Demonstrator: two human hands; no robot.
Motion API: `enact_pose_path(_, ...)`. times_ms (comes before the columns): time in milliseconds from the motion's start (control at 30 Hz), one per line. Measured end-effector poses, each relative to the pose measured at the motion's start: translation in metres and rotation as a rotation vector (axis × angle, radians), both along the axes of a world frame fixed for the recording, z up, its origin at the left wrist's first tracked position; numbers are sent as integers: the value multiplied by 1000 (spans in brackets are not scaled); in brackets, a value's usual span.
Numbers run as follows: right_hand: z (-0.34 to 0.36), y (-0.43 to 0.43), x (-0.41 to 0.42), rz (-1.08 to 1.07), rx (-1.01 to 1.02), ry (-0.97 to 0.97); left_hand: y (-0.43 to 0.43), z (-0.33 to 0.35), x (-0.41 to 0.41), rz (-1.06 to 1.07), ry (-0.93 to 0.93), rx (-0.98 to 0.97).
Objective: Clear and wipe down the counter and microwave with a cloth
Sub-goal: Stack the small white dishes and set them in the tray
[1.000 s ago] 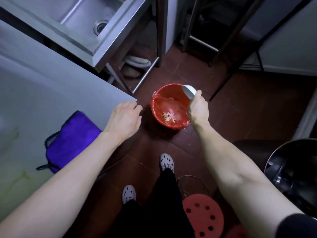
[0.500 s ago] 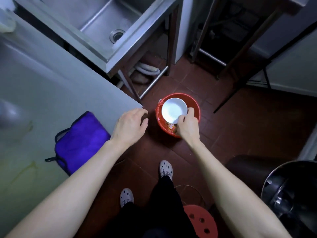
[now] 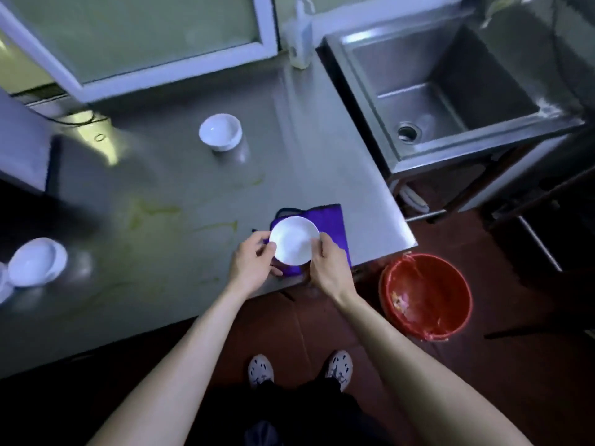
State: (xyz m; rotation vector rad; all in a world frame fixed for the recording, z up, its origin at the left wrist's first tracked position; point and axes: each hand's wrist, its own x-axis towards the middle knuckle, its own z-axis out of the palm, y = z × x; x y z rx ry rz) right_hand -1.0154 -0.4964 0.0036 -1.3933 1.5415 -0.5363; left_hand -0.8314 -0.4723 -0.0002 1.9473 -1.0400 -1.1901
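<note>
Head camera shows the left hand (image 3: 254, 262) and right hand (image 3: 328, 267) pinching opposite edges of a small white dish (image 3: 293, 241), held over the purple cloth (image 3: 331, 220) that lies near the counter (image 3: 193, 175) corner beside the sink (image 3: 450, 91). Clearing seems to be the step in hand: two white bowls (image 3: 220, 132) (image 3: 37, 262) stand on the counter, and yellow smears (image 3: 151, 214) are unwiped. Next, the dish needs setting aside, perhaps in the sink, freeing a hand for the cloth.

Dim room, red-brown tile floor (image 3: 515, 381). Steel sink (image 3: 483, 75) on legs at right, drain in basin. White-framed frosted window (image 3: 145, 37) behind. Red bucket (image 3: 447, 281) on floor near sink, dark metal rack (image 3: 531, 226) far right
</note>
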Motion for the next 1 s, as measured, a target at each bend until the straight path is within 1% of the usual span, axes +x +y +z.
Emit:
enact_pose_path(100,8,2,62,181,67,-82,29,1,61,191,30,0)
enact_pose_path(200,16,4,117,353,98,-74,54,16,108,324,41,-11)
enact_pose_path(333,13,3,179,425,127,-52,79,23,171,446,-2,5)
enact_pose_path(433,5,-8,206,376,144,-27,83,22,211,518,-9,12)
enact_pose_path(633,-6,-68,228,210,175,0,41,7,257,523,74,5)
enact_pose_path(767,-21,-145,249,53,161,-52,1,0,269,569,119,-26)
enact_pose_path(867,-36,-211,274,-53,173,-88,-14,-8,276,597,94,-7)
enact_pose_path(1000,-85,-291,297,-166,226,-89,-20,-18,289,636,97,20)
